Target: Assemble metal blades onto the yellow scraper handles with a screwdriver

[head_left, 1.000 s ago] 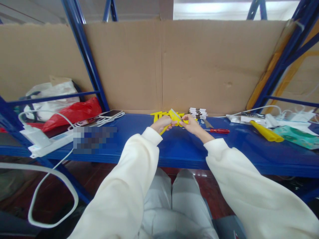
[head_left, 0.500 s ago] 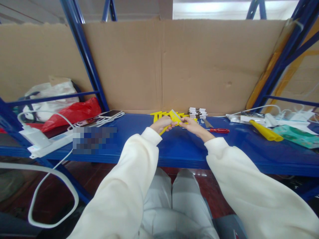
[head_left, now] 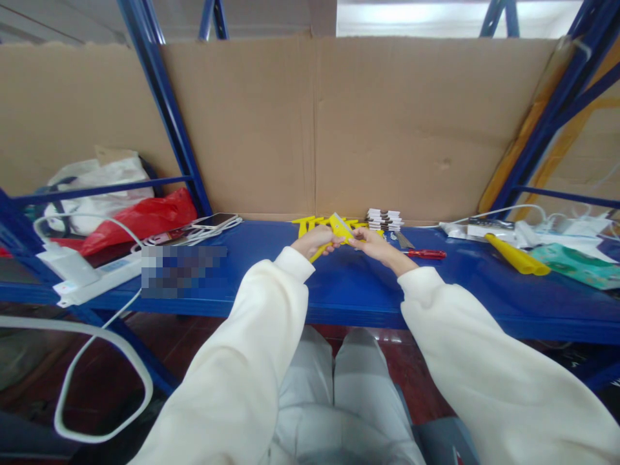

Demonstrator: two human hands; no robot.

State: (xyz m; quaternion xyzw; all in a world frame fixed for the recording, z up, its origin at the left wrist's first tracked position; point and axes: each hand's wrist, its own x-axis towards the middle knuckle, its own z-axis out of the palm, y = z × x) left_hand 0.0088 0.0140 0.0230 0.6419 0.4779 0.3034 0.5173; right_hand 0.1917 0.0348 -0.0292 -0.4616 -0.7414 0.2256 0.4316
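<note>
My left hand is closed around the handle of a yellow scraper, whose wide head tilts up between my hands. The fingers of my right hand pinch the right end of that head. Just behind my hands lie several more yellow scrapers, partly covered by my fingers. A stack of small white packets stands beyond my right hand. Thin grey metal pieces and a red screwdriver lie to the right of my right wrist.
A rolled yellow sheet and a green packet lie on the blue bench at right. On the left are a white power strip, a phone with cables and a red bag. A cardboard panel closes off the back.
Hardly anything differs. Both hands keep the same grip on the scraper, and the view has shifted very slightly.
</note>
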